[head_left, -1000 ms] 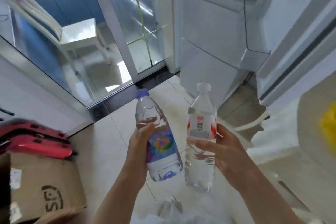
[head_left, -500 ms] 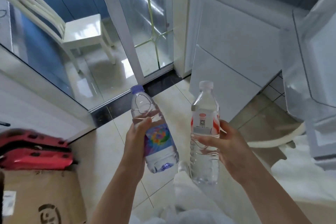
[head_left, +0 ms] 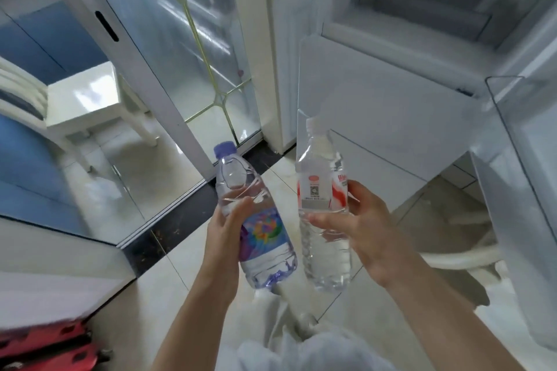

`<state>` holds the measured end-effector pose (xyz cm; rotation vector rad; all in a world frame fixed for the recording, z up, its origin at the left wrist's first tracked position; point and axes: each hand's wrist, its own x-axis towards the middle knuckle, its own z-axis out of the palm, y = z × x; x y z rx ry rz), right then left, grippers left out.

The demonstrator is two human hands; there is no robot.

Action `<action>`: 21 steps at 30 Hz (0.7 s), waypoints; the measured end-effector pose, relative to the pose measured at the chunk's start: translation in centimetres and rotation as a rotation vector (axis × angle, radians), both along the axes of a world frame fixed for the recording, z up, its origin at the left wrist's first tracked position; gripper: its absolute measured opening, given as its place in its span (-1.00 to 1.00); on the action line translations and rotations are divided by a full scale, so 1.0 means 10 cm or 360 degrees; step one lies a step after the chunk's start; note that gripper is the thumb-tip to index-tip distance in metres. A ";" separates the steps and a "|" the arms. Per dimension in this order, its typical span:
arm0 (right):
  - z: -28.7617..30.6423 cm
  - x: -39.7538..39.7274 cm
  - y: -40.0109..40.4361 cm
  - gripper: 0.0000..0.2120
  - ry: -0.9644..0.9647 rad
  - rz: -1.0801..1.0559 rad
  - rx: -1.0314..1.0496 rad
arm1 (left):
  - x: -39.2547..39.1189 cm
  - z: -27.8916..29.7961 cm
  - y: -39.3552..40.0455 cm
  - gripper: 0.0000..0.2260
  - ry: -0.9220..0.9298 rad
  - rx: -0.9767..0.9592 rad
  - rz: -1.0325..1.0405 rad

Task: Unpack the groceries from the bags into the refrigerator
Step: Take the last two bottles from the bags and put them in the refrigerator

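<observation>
My left hand (head_left: 226,229) grips a clear water bottle with a purple cap and a colourful label (head_left: 256,220), held upright in front of me. Beside it, my right hand (head_left: 361,229) grips a taller clear bottle with a white cap and a red and white label (head_left: 324,205). The two bottles stand close together without touching. The white refrigerator (head_left: 376,105) fills the upper right, with its upper compartment open (head_left: 437,3). Its open door carries a clear shelf (head_left: 518,141) at the right edge.
A glass sliding door with a white frame (head_left: 144,69) stands to the left, with a white chair (head_left: 81,102) behind it. Red crates (head_left: 51,346) lie at the bottom left. A white chair or stool frame (head_left: 452,259) sits on the tiled floor at right.
The view has tilted upward and moved closer to the refrigerator, bringing the open compartment into sight. Both bottles stay in the same grips. The cardboard box has dropped out of view.
</observation>
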<state>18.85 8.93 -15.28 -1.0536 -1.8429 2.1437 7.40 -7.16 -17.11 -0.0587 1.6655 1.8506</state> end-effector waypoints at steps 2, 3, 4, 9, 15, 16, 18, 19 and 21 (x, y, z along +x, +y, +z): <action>-0.02 -0.24 0.14 -0.50 -0.0031 -0.0075 -0.0005 | -0.29 -0.03 0.20 -0.64 -0.0020 0.0009 -0.0059; -0.04 -0.38 0.20 -0.49 -0.0037 -0.0115 -0.0015 | -0.46 -0.04 0.30 -0.65 -0.0025 -0.0005 -0.0095; -0.04 -0.52 0.26 -0.49 -0.0041 -0.0151 -0.0020 | -0.62 -0.04 0.40 -0.65 -0.0027 -0.0023 -0.0132; 0.00 -1.25 0.57 -0.45 -0.0046 -0.0367 0.0001 | -1.52 -0.01 0.87 -0.72 0.0028 -0.0097 -0.0314; 0.21 -1.92 0.93 -0.40 -0.0001 -0.0692 0.0034 | -2.41 0.20 1.50 -0.38 0.0198 -0.0003 -0.0606; 0.25 -1.98 0.99 -0.43 0.0016 -0.0753 0.0054 | -2.50 0.23 1.63 -0.36 0.0206 0.0026 -0.0654; 0.34 -2.08 1.14 -0.49 0.0041 -0.0856 0.0117 | -2.66 0.32 1.91 -0.35 0.0192 0.0082 -0.0737; 0.40 -2.11 1.22 -0.50 0.0052 -0.0898 0.0159 | -2.73 0.37 2.05 -0.35 0.0195 0.0110 -0.0784; 0.53 -2.17 1.39 -0.48 0.0071 -0.0973 0.0253 | -2.82 0.49 2.36 -0.39 0.0244 0.0169 -0.0880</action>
